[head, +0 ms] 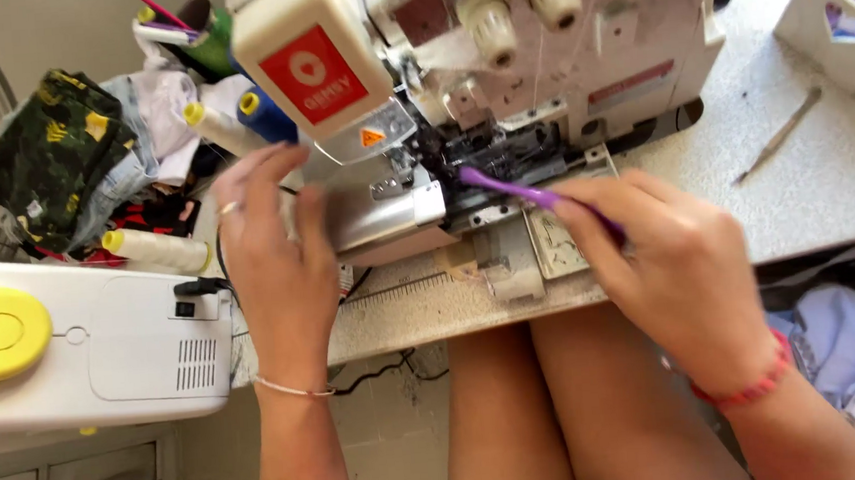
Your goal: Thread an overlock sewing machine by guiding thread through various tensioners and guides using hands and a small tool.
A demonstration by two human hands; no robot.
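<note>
A speckled grey tabletop (pixel 825 182) fills the right and middle of the frame, crowded at the upper left with folded cloth and thread cones (pixel 157 251); a second white machine with a yellow disc (pixel 84 344) sits at the lower left, and the person's bare knees show below the table edge

At the top centre stands a white overlock sewing machine (pixel 576 69), its front cover swung open so the dark looper area (pixel 502 155) is bare. The right hand (pixel 681 272) pinches a slim purple tool (pixel 525 193) between thumb and fingers (pixel 586 214), its tip reaching into that dark opening just left of centre. The tool looks light, thin and stiff – probably plastic, a bit springy at the tip – so it is best held well back on the shaft, as a pen is, for fine control among the metal parts. Whether it is a brush or a pick I cannot tell; the tip is blurred

The left hand (pixel 279 260) rests against the machine's opened silver front (pixel 375 209), fingers loosely spread and holding nothing – it seems to steady the heavy, rigid body. A thin metal tool (pixel 781 133) lies apart at the right, near a white basket (pixel 834 26)
</note>
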